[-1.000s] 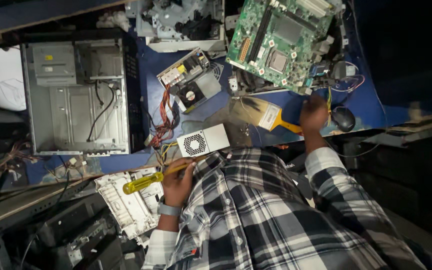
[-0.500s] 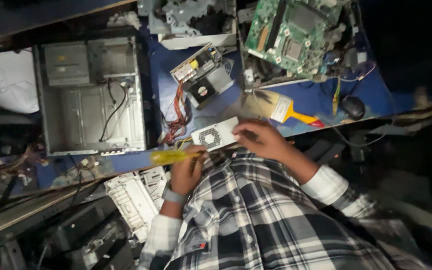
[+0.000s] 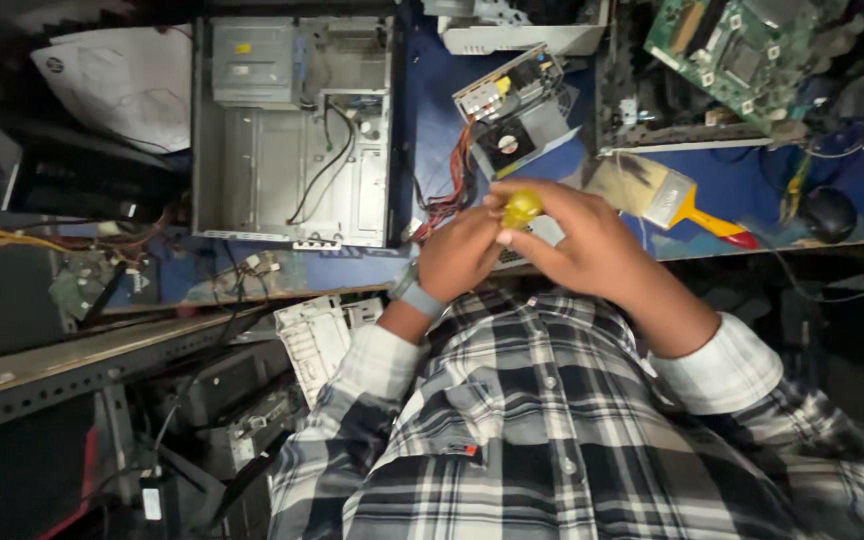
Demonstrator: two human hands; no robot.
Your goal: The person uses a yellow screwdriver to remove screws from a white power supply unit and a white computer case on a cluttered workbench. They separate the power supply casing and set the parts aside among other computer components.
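Yellow screwdriver handle (image 3: 522,208) (end-on) between both hands' fingers (image 3: 508,238)

Few labels, no screens or signs. Small yellow rectangular sticker (image 3: 242,47) sits on the grey drive bay at top of the open PC case. A white label w/ coloured patches (image 3: 489,97) lies on the power supply unit, upper centre, tilted. A round white sticker (image 3: 505,143) marks the hub of that unit's black fan. Top left, a white paper sheet (image 3: 127,85) bears a small round dark logo (image 3: 55,64).
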